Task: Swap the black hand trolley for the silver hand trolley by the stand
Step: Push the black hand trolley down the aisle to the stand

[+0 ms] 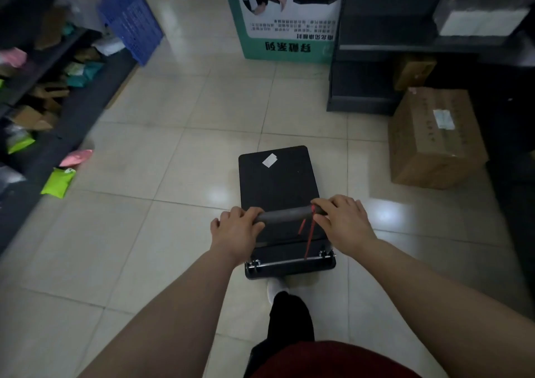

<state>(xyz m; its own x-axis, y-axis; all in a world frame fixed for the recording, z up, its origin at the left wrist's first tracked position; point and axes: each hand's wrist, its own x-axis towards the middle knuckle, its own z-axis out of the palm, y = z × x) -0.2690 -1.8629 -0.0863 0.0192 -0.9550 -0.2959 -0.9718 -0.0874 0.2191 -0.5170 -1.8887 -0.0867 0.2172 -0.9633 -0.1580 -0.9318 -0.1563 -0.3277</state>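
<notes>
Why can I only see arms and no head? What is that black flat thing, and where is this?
The camera sits on the person's head and looks down, so you see what they see: their own two arms and a bit of leg. The left hand and right hand both grip the padded handle of a black trolley, a flat board for carrying heavy things. Its deck carries only a small white sticker, and a red cord hangs from the handle. It stands on a shiny tiled floor in a storeroom. Shelves of parcels run along the left, a big cardboard box sits on the right, and a green and white sign stands ahead.
</notes>
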